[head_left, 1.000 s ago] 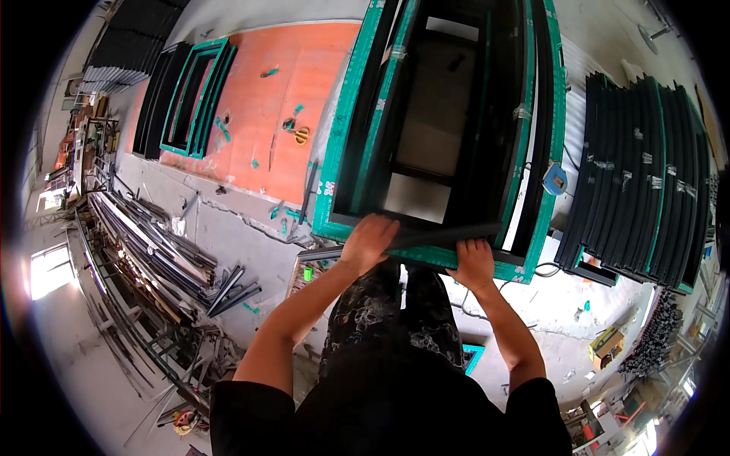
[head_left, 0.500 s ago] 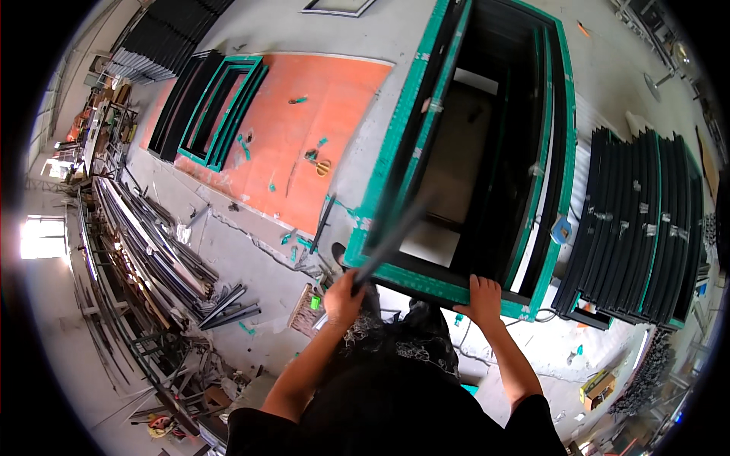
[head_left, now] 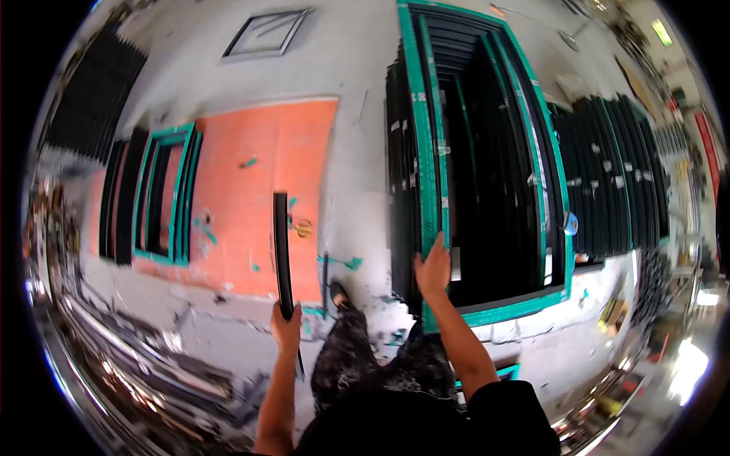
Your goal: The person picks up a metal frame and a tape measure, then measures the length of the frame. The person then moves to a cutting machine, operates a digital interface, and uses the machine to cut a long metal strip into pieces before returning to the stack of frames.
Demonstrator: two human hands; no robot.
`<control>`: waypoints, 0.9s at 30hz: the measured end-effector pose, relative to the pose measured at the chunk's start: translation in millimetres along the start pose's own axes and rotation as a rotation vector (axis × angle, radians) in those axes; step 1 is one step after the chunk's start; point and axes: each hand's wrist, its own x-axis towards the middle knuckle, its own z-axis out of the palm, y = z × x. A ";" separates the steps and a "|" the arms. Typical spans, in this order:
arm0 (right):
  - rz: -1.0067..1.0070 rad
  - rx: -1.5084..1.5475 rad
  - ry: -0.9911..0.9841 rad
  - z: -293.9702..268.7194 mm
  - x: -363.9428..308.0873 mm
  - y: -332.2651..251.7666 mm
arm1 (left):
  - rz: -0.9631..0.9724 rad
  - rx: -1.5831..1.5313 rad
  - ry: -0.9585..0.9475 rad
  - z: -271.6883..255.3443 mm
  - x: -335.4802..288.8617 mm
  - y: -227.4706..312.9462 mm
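My left hand (head_left: 286, 327) is closed around the lower end of a black metal profile bar (head_left: 281, 247), which stands up from my fist over the orange sheet. On the left side rail of a big stack of black frames (head_left: 487, 304) edged with green tape lies my right hand (head_left: 433, 267), its thumb apart from the stretched fingers. A blue tape measure (head_left: 570, 223) sits on the stack's right rail.
The orange sheet (head_left: 243, 175) carries smaller green-taped frames (head_left: 182, 190), scissors (head_left: 303, 228) and tape scraps. Black profiles (head_left: 604, 175) are piled at right, more metal lengths (head_left: 144, 342) at lower left. A single frame (head_left: 266, 34) lies on the floor farther off.
I have turned and shifted so the stack sits farther right. My left hand has swung the bar left, away from the stack. My right hand has gone from the front edge to the left rail.
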 end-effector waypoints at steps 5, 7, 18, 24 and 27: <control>-0.022 -0.044 0.062 3.9 -12.7 -6.3 | -0.096 -0.079 -0.167 -56.6 58.4 -1.2; 0.012 -0.054 0.051 5.5 -14.4 -10.6 | -0.111 -0.085 -0.228 -63.1 81.9 15.1; 0.115 -0.125 0.005 4.7 -10.8 -23.8 | -0.226 -0.428 -0.816 -10.8 170.0 157.0; 0.291 -0.129 -0.182 0.6 16.4 -43.4 | -0.179 -0.484 -0.901 31.8 267.8 230.3; 0.308 -0.105 -0.187 -8.5 10.3 -27.5 | -0.131 -0.421 -0.923 100.5 325.0 290.6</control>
